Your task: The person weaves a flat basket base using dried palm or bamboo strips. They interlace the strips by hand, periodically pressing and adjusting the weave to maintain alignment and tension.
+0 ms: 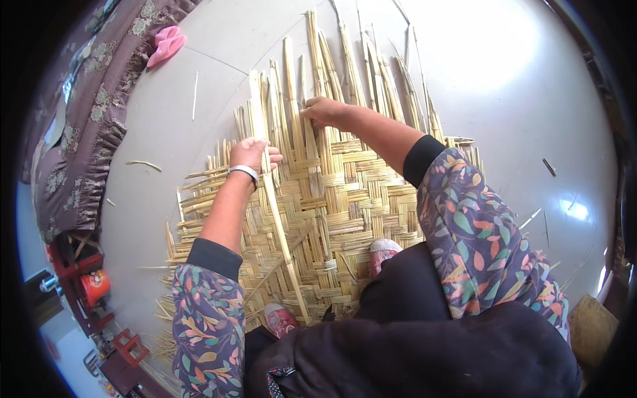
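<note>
A partly woven mat [358,212] of flattened straw-coloured stalks covers the floor in front of me, its loose ends fanning out at the far and left sides. My left hand [251,156] is closed round a long pale split stalk [277,219], which runs from above the hand down across the mat towards my shoes. Farther off and to the right, my right hand [323,111] pinches the upright end of one of the mat's stalks [309,139]. Its fingertips are partly hidden behind the hand.
My shoes [280,318] rest on the mat's near part. A bed or sofa with a ruffled floral cover [86,132] stands at the left, with a pink slipper [166,46] beside it. Stalk scraps [144,164] lie on the pale tiled floor [219,40]. Red furniture [131,346] is at lower left.
</note>
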`<state>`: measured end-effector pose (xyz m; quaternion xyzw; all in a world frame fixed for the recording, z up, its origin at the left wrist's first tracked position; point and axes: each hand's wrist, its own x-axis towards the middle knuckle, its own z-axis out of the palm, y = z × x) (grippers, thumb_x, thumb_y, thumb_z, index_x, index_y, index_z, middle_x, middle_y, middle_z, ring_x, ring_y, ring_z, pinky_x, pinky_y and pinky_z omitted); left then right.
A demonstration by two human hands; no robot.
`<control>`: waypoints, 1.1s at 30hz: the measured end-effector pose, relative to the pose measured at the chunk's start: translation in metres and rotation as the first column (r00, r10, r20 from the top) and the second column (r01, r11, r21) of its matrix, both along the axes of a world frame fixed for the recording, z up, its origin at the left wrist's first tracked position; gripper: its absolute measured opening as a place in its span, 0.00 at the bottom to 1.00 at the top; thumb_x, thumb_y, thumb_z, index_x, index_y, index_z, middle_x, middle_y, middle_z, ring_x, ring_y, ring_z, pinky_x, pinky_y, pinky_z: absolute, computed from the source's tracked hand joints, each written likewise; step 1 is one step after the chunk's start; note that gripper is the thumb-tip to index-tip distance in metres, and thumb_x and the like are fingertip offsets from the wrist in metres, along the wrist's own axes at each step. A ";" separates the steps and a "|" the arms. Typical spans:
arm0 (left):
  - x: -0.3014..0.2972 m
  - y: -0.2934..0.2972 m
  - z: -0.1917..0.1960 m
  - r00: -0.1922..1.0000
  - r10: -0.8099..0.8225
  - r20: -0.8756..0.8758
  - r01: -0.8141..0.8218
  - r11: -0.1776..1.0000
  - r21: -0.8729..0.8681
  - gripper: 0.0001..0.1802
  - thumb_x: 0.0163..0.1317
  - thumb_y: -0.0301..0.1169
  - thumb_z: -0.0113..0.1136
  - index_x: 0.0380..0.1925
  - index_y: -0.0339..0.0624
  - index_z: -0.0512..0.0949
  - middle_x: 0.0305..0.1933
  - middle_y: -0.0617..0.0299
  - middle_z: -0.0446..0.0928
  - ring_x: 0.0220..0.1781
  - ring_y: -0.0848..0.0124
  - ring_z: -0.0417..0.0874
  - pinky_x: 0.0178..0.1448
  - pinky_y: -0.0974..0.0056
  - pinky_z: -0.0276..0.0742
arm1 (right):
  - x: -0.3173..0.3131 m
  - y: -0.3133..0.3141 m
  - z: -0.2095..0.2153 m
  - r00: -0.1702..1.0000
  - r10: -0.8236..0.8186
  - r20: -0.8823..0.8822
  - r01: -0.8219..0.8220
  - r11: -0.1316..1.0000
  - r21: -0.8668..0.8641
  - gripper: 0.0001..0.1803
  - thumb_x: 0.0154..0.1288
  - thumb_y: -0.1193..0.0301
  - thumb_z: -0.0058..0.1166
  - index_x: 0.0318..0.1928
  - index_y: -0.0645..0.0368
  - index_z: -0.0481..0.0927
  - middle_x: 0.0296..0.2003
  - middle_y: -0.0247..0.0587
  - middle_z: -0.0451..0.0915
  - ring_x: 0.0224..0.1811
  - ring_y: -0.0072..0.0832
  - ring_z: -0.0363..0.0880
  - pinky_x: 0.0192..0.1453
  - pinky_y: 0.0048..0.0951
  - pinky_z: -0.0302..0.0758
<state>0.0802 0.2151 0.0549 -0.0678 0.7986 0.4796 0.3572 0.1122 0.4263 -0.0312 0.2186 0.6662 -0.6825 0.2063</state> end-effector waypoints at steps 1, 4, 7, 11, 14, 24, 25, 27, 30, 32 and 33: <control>0.003 0.002 -0.003 1.000 0.024 -0.009 -0.024 1.000 0.010 0.11 0.65 0.32 0.49 0.37 0.34 0.71 0.32 0.49 0.79 0.28 0.63 0.83 0.27 0.65 0.83 | 0.001 -0.007 0.017 0.999 -0.032 0.010 0.032 0.999 -0.003 0.21 0.65 0.66 0.49 0.53 0.67 0.68 0.45 0.49 0.74 0.47 0.31 0.73 0.52 0.29 0.75; 0.007 0.018 -0.012 0.998 0.048 -0.030 -0.047 0.998 0.041 0.11 0.66 0.32 0.48 0.37 0.34 0.71 0.35 0.48 0.79 0.30 0.63 0.83 0.29 0.64 0.82 | -0.010 0.002 0.008 0.984 -0.160 0.074 0.169 0.977 -0.132 0.18 0.61 0.64 0.56 0.41 0.69 0.76 0.32 0.48 0.78 0.32 0.29 0.80 0.30 0.23 0.81; -0.001 0.023 -0.015 0.994 0.093 -0.063 -0.094 0.996 -0.005 0.10 0.66 0.33 0.48 0.36 0.35 0.71 0.38 0.51 0.78 0.37 0.65 0.83 0.34 0.62 0.82 | -0.012 0.004 0.024 0.997 0.029 0.077 -0.027 0.999 -0.028 0.20 0.60 0.61 0.58 0.38 0.69 0.76 0.30 0.46 0.78 0.26 0.27 0.79 0.26 0.22 0.80; -0.010 0.029 -0.024 0.993 0.104 -0.048 -0.104 0.995 0.011 0.10 0.66 0.33 0.48 0.37 0.37 0.71 0.40 0.55 0.77 0.42 0.66 0.81 0.41 0.63 0.80 | -0.012 0.004 0.033 0.996 0.078 0.038 -0.075 0.994 -0.075 0.20 0.58 0.60 0.60 0.36 0.68 0.75 0.28 0.41 0.77 0.25 0.23 0.77 0.23 0.21 0.76; -0.016 0.035 -0.026 0.994 0.091 -0.058 -0.091 0.996 0.013 0.09 0.67 0.33 0.47 0.37 0.38 0.71 0.38 0.58 0.77 0.38 0.70 0.79 0.41 0.66 0.78 | -0.017 0.004 0.013 0.998 0.064 0.009 -0.061 0.985 -0.160 0.19 0.58 0.61 0.60 0.40 0.65 0.75 0.30 0.39 0.78 0.29 0.22 0.77 0.23 0.20 0.74; -0.016 0.049 -0.016 0.999 -0.011 -0.034 0.009 0.998 -0.068 0.08 0.65 0.27 0.44 0.42 0.41 0.71 0.32 0.62 0.77 0.24 0.74 0.76 0.28 0.71 0.75 | -0.002 0.010 0.019 0.983 0.015 -0.184 -0.076 0.941 -0.330 0.14 0.60 0.67 0.58 0.45 0.58 0.75 0.32 0.31 0.78 0.34 0.20 0.74 0.39 0.23 0.71; -0.016 0.050 -0.020 0.999 0.009 -0.046 -0.011 0.999 -0.047 0.09 0.64 0.26 0.46 0.42 0.42 0.72 0.31 0.63 0.77 0.23 0.75 0.76 0.27 0.70 0.74 | -0.003 0.007 0.016 0.970 0.003 -0.241 -0.085 0.941 -0.328 0.15 0.60 0.67 0.58 0.45 0.58 0.75 0.32 0.32 0.78 0.35 0.20 0.74 0.41 0.23 0.70; -0.021 0.052 -0.014 0.991 -0.135 -0.011 0.134 0.987 -0.086 0.08 0.63 0.27 0.48 0.41 0.41 0.73 0.30 0.64 0.77 0.23 0.75 0.77 0.27 0.70 0.74 | -0.002 0.006 0.020 0.949 -0.005 -0.316 -0.102 0.942 -0.319 0.17 0.59 0.68 0.59 0.47 0.60 0.74 0.34 0.34 0.78 0.37 0.21 0.73 0.45 0.23 0.68; -0.033 0.047 -0.014 0.952 -0.305 0.005 0.304 0.949 -0.086 0.08 0.63 0.30 0.53 0.39 0.39 0.74 0.29 0.63 0.77 0.23 0.74 0.77 0.26 0.70 0.74 | 0.009 0.010 0.038 0.958 -0.169 -0.231 0.039 0.877 -0.479 0.21 0.58 0.67 0.60 0.50 0.64 0.73 0.37 0.38 0.78 0.39 0.23 0.75 0.49 0.25 0.69; -0.035 0.051 -0.014 0.934 -0.357 -0.003 0.354 0.929 -0.109 0.08 0.63 0.31 0.53 0.38 0.39 0.74 0.28 0.63 0.77 0.22 0.74 0.76 0.26 0.70 0.73 | 0.009 0.012 0.028 0.935 -0.280 -0.216 0.100 0.794 -0.599 0.24 0.59 0.68 0.59 0.53 0.66 0.71 0.40 0.41 0.77 0.44 0.26 0.76 0.54 0.27 0.71; -0.035 0.050 -0.013 0.935 -0.354 0.006 0.352 0.928 -0.124 0.08 0.63 0.31 0.54 0.37 0.39 0.74 0.28 0.63 0.77 0.22 0.75 0.76 0.25 0.71 0.73 | 0.011 0.009 0.028 0.923 -0.325 -0.206 0.128 0.764 -0.632 0.24 0.59 0.69 0.58 0.54 0.66 0.70 0.41 0.41 0.77 0.45 0.26 0.76 0.55 0.28 0.70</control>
